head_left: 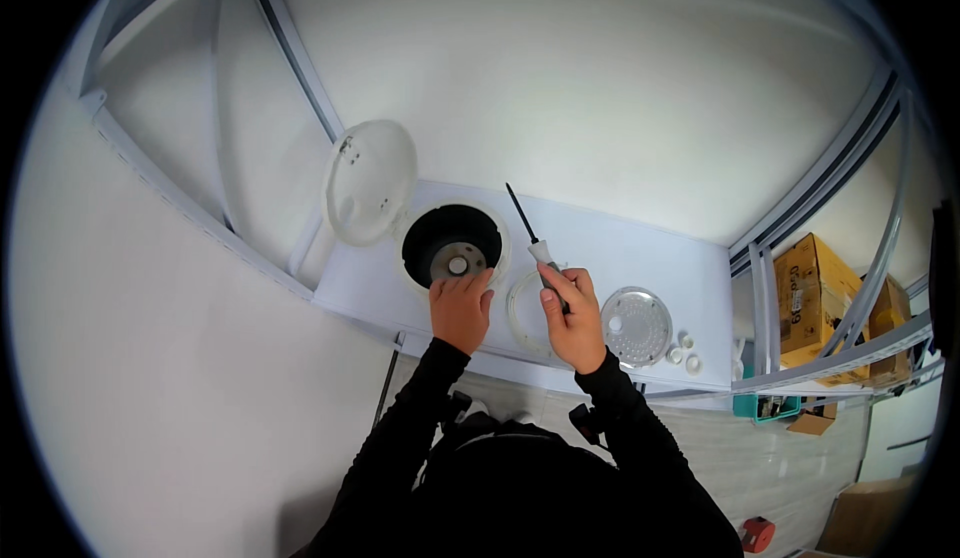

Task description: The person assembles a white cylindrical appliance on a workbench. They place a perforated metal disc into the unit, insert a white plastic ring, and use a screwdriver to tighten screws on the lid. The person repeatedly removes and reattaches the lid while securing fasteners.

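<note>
Head view. A white cooker (455,248) with its lid (370,183) swung open to the upper left is seen on a white table (640,248); its dark well is empty, with a round heating plate at the bottom.

The left hand (461,308) is laid on the cooker's near rim, fingers curled over the edge, grasping the rim to steady it. The right hand (573,316), just right of the cooker, is clenched around the handle of a screwdriver (532,238); the dark shaft points up and away, its tip clear of the cooker's far right edge.

Beside the cooker on its right, a white ring (522,310) lies flat, partly covered by the right hand. Farther right a perforated disc (636,326) is seen, and beyond it three small white caps (685,350). Well right of the cooker, cardboard boxes (815,293) stand on a shelf.

Handling, as judged: the screwdriver is light and rigid, best held at the thick handle as now. The cooker is likely bulky, with a smooth plastic shell and a hinged lid prone to strain; the rim is the firm hold.
</note>
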A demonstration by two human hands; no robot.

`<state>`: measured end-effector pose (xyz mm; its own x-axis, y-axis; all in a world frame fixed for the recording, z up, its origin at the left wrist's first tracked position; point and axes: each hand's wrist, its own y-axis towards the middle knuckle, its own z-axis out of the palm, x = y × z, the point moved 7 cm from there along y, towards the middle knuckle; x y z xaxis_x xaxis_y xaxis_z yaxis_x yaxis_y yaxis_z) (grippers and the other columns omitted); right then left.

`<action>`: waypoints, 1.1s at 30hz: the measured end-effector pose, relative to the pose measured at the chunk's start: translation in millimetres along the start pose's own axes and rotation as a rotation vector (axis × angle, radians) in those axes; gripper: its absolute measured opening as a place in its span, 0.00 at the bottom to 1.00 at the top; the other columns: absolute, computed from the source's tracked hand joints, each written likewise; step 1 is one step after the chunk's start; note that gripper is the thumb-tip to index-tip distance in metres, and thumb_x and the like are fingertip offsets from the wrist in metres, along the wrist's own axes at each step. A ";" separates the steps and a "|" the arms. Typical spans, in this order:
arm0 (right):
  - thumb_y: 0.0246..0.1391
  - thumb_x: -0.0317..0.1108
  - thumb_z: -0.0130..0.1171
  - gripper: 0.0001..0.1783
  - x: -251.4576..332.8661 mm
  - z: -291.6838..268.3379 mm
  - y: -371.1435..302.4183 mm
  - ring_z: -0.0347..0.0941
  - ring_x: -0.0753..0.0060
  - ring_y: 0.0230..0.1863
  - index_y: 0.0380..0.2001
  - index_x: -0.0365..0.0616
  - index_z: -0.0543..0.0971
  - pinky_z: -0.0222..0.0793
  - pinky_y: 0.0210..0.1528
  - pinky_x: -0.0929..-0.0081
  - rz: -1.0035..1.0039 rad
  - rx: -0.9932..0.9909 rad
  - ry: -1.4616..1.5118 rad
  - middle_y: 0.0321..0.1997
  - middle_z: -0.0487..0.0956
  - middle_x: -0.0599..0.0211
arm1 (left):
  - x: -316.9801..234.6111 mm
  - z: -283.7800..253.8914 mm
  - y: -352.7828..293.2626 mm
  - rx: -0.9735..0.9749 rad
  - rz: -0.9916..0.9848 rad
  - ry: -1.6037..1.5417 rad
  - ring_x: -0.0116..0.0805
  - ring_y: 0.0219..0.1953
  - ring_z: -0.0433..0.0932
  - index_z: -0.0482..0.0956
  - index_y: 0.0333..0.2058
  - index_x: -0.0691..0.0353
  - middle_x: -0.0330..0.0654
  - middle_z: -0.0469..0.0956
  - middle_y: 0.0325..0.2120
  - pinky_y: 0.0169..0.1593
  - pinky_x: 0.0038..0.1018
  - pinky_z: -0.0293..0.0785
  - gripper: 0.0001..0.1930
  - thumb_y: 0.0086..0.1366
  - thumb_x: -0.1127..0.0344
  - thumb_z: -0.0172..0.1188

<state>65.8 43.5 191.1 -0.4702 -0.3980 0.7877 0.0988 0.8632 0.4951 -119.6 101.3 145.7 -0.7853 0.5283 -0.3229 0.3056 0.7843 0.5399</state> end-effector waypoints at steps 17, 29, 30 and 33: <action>0.64 0.28 0.59 0.23 40.3 83.6 7.4 0.71 0.51 0.44 0.60 0.38 0.72 0.69 0.48 0.65 -0.011 -0.035 -0.040 0.45 0.73 0.52 | 65.5 -41.5 -3.2 0.304 0.322 -0.254 0.39 0.46 0.77 0.83 0.52 0.53 0.37 0.84 0.41 0.58 0.40 0.63 0.19 0.61 0.67 0.66; 0.62 0.28 0.61 0.21 79.9 167.6 8.1 0.75 0.47 0.42 0.58 0.39 0.75 0.73 0.44 0.62 0.089 -0.254 -0.259 0.46 0.75 0.51 | 117.9 -72.2 13.7 0.381 0.469 -0.669 0.47 0.44 0.79 0.81 0.53 0.62 0.44 0.83 0.41 0.50 0.40 0.72 0.22 0.58 0.68 0.68; 0.62 0.28 0.61 0.21 81.5 171.1 6.7 0.75 0.47 0.42 0.57 0.38 0.75 0.73 0.44 0.62 0.099 -0.266 -0.261 0.46 0.75 0.50 | 121.0 -68.9 16.2 0.368 0.427 -0.728 0.48 0.45 0.80 0.80 0.54 0.64 0.45 0.83 0.41 0.49 0.42 0.73 0.23 0.59 0.68 0.68; 0.62 0.28 0.61 0.21 84.6 177.6 -0.4 0.76 0.47 0.41 0.57 0.38 0.76 0.73 0.44 0.61 0.145 -0.308 -0.263 0.45 0.76 0.50 | 127.4 -61.3 15.5 0.410 0.299 -0.846 0.49 0.44 0.82 0.75 0.57 0.69 0.49 0.84 0.41 0.49 0.42 0.77 0.25 0.63 0.67 0.66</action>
<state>-129.8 64.6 192.5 -0.6358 -0.1519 0.7567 0.4188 0.7556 0.5036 -247.9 160.8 160.6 -0.0501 0.6560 -0.7531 0.7173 0.5483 0.4299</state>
